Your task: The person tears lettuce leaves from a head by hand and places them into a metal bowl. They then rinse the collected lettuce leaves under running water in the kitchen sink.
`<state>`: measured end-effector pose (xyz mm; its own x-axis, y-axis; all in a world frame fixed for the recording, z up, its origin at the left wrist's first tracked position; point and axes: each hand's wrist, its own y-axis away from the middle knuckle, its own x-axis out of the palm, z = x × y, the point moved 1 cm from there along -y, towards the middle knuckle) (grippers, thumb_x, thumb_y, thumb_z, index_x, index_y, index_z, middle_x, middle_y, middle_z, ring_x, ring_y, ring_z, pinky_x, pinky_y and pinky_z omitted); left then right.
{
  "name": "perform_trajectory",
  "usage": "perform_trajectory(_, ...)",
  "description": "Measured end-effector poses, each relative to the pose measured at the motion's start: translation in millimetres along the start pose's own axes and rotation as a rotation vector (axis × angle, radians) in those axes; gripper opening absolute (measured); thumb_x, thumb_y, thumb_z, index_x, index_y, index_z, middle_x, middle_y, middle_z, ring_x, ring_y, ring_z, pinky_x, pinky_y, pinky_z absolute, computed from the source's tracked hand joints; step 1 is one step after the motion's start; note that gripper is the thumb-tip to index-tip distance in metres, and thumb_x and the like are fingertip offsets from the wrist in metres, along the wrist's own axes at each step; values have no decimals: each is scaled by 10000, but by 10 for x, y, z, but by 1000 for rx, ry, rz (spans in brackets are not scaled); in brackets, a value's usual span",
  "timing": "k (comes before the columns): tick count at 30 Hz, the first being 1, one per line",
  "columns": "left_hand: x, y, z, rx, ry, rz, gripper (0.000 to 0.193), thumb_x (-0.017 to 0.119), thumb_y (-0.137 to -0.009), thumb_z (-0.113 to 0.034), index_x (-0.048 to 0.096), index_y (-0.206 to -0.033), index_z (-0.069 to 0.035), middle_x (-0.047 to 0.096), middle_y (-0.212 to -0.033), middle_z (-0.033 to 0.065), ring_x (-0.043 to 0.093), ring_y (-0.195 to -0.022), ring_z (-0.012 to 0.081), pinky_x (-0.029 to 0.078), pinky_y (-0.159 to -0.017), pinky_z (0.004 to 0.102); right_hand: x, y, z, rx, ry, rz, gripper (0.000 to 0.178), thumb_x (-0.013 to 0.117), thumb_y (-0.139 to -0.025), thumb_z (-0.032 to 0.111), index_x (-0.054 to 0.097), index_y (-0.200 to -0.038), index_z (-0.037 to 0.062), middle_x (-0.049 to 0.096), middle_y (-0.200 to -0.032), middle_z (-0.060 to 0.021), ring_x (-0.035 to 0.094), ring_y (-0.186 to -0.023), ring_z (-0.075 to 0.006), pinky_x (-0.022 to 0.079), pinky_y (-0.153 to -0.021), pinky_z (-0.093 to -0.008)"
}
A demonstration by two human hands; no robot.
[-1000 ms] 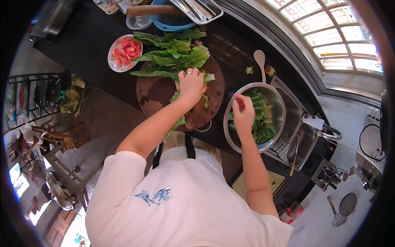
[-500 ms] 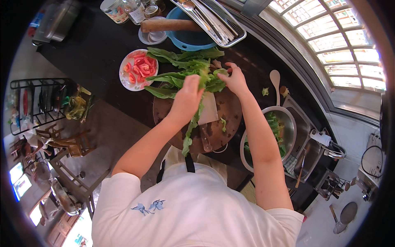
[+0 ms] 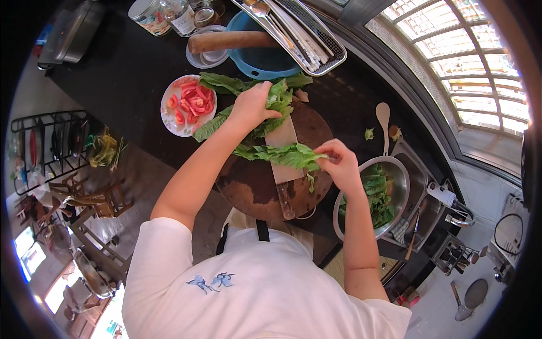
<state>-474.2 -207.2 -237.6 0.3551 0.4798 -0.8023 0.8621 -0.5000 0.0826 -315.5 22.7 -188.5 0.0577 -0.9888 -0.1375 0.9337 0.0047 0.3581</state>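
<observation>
My right hand [image 3: 342,165] pinches the end of a long green lettuce leaf [image 3: 276,153], which stretches leftward across the cleaver. Farther back, my left hand [image 3: 249,107] is closed on more lettuce leaves [image 3: 278,100], its thumb showing along their near side. Beneath lies a round dark wooden chopping board [image 3: 247,189], wet in patches. The cleaver [image 3: 289,172] rests flat on it, handle toward me, its blade partly covered by leaves. A small green scrap [image 3: 310,182] sits right of the blade.
Left of the leaves stands a plate [image 3: 169,125] of cut tomatoes [image 3: 197,103]. Behind are a blue basin [image 3: 265,63], a rolling pin [image 3: 231,40] and a cutlery tray [image 3: 333,63]. At right, a metal bowl [image 3: 402,186] of cut greens stands by the sink [image 3: 432,217], near a white spoon [image 3: 383,116].
My right hand has come nearer and to the right, drawing one leaf away from the pile. My left hand has shifted slightly back and left over the leaves.
</observation>
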Motion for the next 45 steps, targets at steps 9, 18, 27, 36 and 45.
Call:
perform_trajectory(9,130,-52,-25,-112,-123,11,685,844,-565,-280,576,-1147,-37,619,-1005,131,618,-947,356,520,-793,440,124,98,-86,-12,-75,-35,182,647,-784,-86,655,-950,-11,543,-997,-37,578,-895,-117,495,-751,-219)
perform_trajectory(18,-100,39,-131,75,-87,-112,405,772,-639,-135,585,-987,-43,577,-951,113,595,-895,367,494,-745,454,139,64,-19,-24,-155,-34,177,654,-790,-96,639,-952,-27,564,-975,-52,585,-919,-132,487,-808,-243)
perform_trajectory(27,-177,821,-865,-92,826,245,556,785,-732,-188,500,-1184,-33,598,-1063,133,601,-979,293,480,-851,352,234,-75,282,-84,-238,-3,205,674,-785,-98,602,-966,-34,577,-937,-35,595,-885,-109,481,-787,-229)
perform_trajectory(36,130,1024,-550,-417,1376,249,449,728,-777,-50,539,-1183,-22,638,-1000,38,608,-935,118,505,-810,296,419,-712,294,6,-102,100,204,710,-811,77,641,-980,-12,604,-871,-32,601,-793,-116,492,-704,-249)
perform_trajectory(45,274,1214,-398,-395,1292,106,363,702,-794,-36,572,-1133,-28,628,-968,21,595,-861,106,496,-780,284,91,-2137,-572,-125,135,-240,314,723,-834,130,623,-1090,-21,659,-875,-68,591,-712,-130,490,-674,-270)
